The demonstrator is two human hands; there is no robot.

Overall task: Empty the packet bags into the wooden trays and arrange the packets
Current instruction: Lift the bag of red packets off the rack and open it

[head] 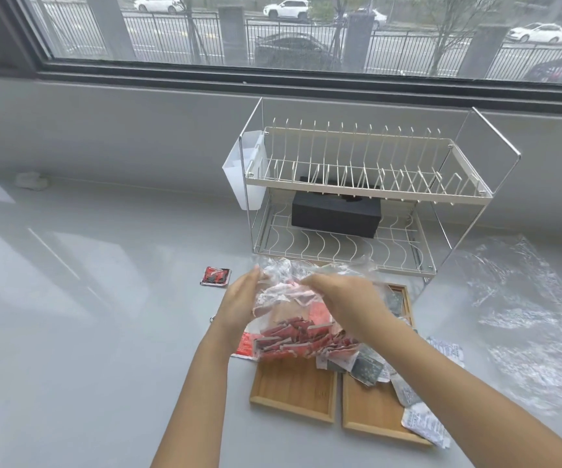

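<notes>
Plastic packet bag (293,309) is being gripped by both hands' curled fingers (313,282), emptying red packets (293,336) over wooden trays (294,390) at 6 o'clock.

Clear bag (293,292), red packets (293,336) inside. Light wood trays (294,393). Dark speckled packets (369,368); white printed packets (426,422). Red-black packet (216,276) on grey counter (104,315). Cream rack (357,170), black box (335,212).

The grey counter (104,298) bears two wooden trays (294,390); a dish rack (357,197); a red packet (216,276).
</notes>
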